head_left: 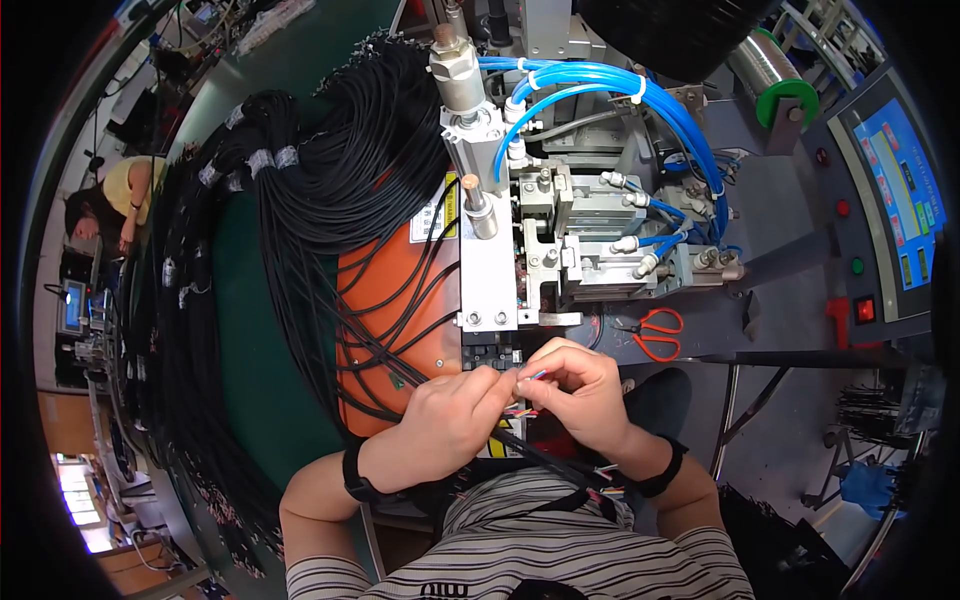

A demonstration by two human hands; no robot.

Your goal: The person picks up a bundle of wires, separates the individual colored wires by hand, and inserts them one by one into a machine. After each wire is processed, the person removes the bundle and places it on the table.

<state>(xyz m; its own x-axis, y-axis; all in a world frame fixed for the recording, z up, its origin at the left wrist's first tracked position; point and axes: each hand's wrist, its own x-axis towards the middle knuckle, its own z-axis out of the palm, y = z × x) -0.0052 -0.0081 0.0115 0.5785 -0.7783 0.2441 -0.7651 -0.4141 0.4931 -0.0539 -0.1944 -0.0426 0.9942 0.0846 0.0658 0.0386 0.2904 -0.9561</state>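
My left hand and my right hand meet in front of the machine, both closed in a pinch. Between their fingertips are thin coloured wires, with blue and red ends showing. More stripped wire ends stick out just below the fingers. A black cable runs from under my hands toward my lap. Right beyond my fingertips is the machine's black lower block, under a white upright plate. How the fingers grip each single wire is too small to tell.
Large bundles of black cable lie at the left, with strands crossing an orange plate. Red-handled scissors rest right of the machine. Blue air hoses arch above it. A control screen stands far right; another person is far left.
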